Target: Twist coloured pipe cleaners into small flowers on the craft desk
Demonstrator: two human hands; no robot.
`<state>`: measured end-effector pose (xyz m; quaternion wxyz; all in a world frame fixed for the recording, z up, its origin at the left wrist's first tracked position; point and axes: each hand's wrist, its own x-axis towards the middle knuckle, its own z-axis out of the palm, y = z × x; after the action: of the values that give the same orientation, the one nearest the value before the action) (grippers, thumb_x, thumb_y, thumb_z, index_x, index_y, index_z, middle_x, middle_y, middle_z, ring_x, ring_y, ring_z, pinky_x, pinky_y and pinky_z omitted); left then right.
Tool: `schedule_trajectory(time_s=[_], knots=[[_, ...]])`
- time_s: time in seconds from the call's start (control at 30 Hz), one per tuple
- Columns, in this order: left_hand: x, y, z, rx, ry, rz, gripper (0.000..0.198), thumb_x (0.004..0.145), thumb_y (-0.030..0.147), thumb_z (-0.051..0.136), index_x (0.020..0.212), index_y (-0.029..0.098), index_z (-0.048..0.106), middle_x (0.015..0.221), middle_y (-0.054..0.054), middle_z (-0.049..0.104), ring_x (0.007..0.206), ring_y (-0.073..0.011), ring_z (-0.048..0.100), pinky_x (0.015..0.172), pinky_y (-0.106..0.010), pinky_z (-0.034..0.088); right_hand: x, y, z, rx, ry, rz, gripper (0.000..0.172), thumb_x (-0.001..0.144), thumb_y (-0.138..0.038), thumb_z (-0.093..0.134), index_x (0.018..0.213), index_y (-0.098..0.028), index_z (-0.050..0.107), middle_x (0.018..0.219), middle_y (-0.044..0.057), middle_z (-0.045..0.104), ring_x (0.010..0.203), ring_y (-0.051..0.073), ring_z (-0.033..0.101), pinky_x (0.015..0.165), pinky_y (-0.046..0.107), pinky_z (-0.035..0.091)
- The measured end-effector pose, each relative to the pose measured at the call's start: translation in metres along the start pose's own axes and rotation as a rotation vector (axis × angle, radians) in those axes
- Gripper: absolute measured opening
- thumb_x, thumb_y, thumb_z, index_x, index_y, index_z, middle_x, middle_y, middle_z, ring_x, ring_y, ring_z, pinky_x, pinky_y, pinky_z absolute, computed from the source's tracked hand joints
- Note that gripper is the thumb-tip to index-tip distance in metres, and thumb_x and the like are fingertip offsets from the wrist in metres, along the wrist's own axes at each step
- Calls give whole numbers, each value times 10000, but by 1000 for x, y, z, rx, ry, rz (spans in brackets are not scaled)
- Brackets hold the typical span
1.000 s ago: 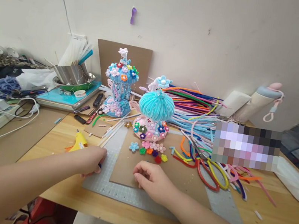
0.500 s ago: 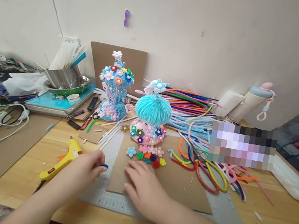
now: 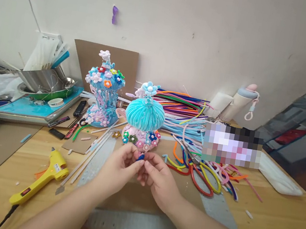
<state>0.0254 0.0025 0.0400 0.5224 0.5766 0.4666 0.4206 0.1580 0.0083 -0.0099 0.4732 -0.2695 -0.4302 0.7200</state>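
My left hand (image 3: 121, 166) and my right hand (image 3: 158, 178) meet over the brown cardboard (image 3: 183, 197). Between their fingertips is a small dark blue curled piece of pipe cleaner (image 3: 140, 157), pinched from both sides. Its full shape is partly covered by my fingers. Directly behind them stands a fuzzy ornament with a turquoise dome (image 3: 145, 115), topped by a light blue flower (image 3: 149, 88). Small coloured flowers (image 3: 147, 144) cover its pink base. A second fuzzy blue ornament (image 3: 104, 87) with flowers on it stands farther left.
A yellow glue gun (image 3: 42, 180) lies at left beside thin white sticks (image 3: 91, 159). Scissors with red-and-yellow handles (image 3: 202, 179) rest among loose pipe cleaners at right. More pipe cleaners (image 3: 182, 123) are heaped behind. A metal bowl (image 3: 44, 78) and a bottle (image 3: 237, 101) stand farther back.
My right hand has lifted off the cardboard and joined my left hand at the blue piece. My left hand has moved right. The view has shifted right.
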Motion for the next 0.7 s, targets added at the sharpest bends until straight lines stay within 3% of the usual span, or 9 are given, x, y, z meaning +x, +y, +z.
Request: schedule_trajectory(time_s=[0.2, 0.37, 0.57, 0.7], knots=[[-1, -25, 0, -120, -55, -61, 210, 742, 309, 610, 786, 184, 447, 645, 32, 563, 588, -119, 584, 488, -211, 419, 5, 3, -9, 73, -6, 161, 223, 769, -361, 621, 836, -160, 553, 612, -30, 523, 491, 62, 476, 438, 165, 307], [0, -30, -4, -220, -84, -78, 225, 735, 322, 626, 845, 157, 520, 637, 9, 593, 580, -118, 570, 502, -221, 434, 7, 3, -12, 141, -8, 221, 212, 792, -354, 596, 793, -149, 540, 594, -29, 510, 480, 54, 462, 438, 160, 290], [1, -31, -5, -228, -87, -118, 214, 724, 324, 642, 739, 145, 526, 560, 20, 563, 510, -92, 521, 486, -205, 413, 6, 2, -10, 32, 47, 85, 238, 756, -339, 635, 912, -196, 525, 730, -17, 564, 546, 86, 532, 446, 183, 336], [1, -34, -5, -348, -75, -145, 190, 730, 300, 635, 737, 154, 516, 539, 26, 550, 494, -87, 510, 478, -200, 410, 3, 1, -7, -80, -20, -16, 234, 754, -300, 642, 925, -181, 536, 721, -4, 579, 614, 112, 563, 495, 210, 374]])
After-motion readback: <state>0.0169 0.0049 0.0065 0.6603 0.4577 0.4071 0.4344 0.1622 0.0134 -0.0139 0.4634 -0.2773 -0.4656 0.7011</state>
